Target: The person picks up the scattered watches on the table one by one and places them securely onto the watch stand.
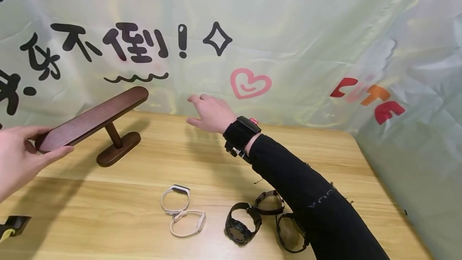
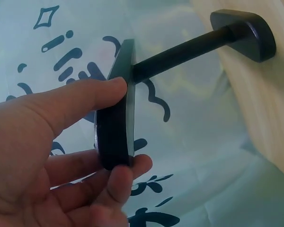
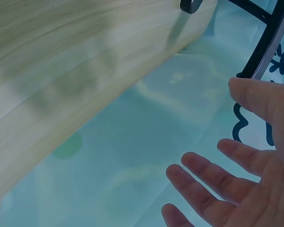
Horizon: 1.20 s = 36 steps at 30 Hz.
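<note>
A dark brown wooden T-bar display stand [image 1: 94, 120] is at the left of the head view, with a long crossbar, a short post and a rounded base. My left hand [image 1: 22, 157] grips the near end of the crossbar, thumb on one side and fingers on the other. The left wrist view shows the thumb across the bar [image 2: 114, 130] and fingertips under its end. Beyond the stand's far end, to its right, my right hand [image 1: 213, 114] hovers over the back of the table with fingers spread, holding nothing. The right wrist view shows its relaxed fingers and the crossbar [image 3: 267, 45] behind the thumb.
On the wooden table [image 1: 144, 208] lie a white fitness band [image 1: 181, 189], a pale-strapped watch [image 1: 201, 222], a black watch [image 1: 238, 230] and dark bands [image 1: 267, 212], partly behind my right sleeve [image 1: 310, 187]. A printed cloth [image 1: 296, 59] hangs behind. A dark object [image 1: 16, 223] sits at lower left.
</note>
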{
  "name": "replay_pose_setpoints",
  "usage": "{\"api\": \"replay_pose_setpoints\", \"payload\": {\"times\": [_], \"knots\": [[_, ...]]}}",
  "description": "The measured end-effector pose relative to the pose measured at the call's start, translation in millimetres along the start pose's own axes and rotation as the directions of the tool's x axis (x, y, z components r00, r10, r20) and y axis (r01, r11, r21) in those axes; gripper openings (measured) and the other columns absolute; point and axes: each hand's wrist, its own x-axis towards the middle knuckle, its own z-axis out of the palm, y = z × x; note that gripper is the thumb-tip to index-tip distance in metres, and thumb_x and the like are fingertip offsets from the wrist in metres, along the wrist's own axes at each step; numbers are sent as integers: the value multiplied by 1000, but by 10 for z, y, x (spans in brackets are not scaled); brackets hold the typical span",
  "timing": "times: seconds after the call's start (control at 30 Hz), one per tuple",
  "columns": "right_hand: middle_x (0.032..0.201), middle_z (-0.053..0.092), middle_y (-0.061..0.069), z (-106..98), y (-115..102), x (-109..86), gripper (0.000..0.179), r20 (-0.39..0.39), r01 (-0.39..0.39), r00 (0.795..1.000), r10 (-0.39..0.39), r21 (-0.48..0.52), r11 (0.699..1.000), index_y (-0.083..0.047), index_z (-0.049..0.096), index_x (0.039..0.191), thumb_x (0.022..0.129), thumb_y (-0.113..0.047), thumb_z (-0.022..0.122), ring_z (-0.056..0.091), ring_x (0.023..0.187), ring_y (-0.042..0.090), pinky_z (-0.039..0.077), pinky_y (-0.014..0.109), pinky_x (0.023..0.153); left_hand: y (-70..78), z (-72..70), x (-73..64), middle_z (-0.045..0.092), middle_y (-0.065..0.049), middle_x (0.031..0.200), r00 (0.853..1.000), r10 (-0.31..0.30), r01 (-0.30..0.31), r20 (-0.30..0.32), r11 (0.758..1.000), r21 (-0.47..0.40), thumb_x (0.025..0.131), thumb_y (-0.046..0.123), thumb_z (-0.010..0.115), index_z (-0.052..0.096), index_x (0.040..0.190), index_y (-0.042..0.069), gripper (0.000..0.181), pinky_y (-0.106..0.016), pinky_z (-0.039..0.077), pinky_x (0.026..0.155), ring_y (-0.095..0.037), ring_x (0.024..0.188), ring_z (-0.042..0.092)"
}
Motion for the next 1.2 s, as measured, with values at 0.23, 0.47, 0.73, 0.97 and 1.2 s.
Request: {"api": "replay_pose_setpoints", "payload": {"times": [0.23,0.47,0.73,0.97,1.2], "knots": [[150,64,7,5,-18,25,65,-12,-2,1000,2,-1,1000,-16,47,160,106,-48,66,66,132,24,58,44,105,33,-18,71,64,-11,63,998,-19,19,66,1000,12,79,19,93,74,111,-9,47,-17,31,44,16,50,38],[150,63,6,7,-22,46,65,-18,-10,1000,10,-18,1000,-16,48,159,106,-47,66,66,133,24,56,47,107,283,-29,167,65,2,63,989,9,-39,147,978,203,81,52,90,79,111,4,58,-30,29,53,10,56,38],[151,63,7,-7,13,59,65,-38,-17,999,15,-54,998,-13,48,159,106,-46,65,65,135,25,56,47,109,445,16,233,62,9,63,975,73,-117,211,972,203,81,46,91,80,117,7,54,-32,31,57,-1,57,45],[149,65,8,-14,51,79,63,-79,-2,997,-3,-53,999,-10,50,156,105,-43,68,68,130,26,58,45,107,537,123,280,56,10,61,967,125,-166,221,970,177,79,38,94,81,112,7,48,-29,31,56,-2,56,41],[141,68,9,-24,93,79,59,-108,5,994,-9,-30,1000,-7,52,153,106,-38,68,70,124,25,60,43,102,600,223,321,51,6,63,958,153,-193,241,970,151,78,38,95,80,114,8,50,-29,30,58,-8,58,40]]}}
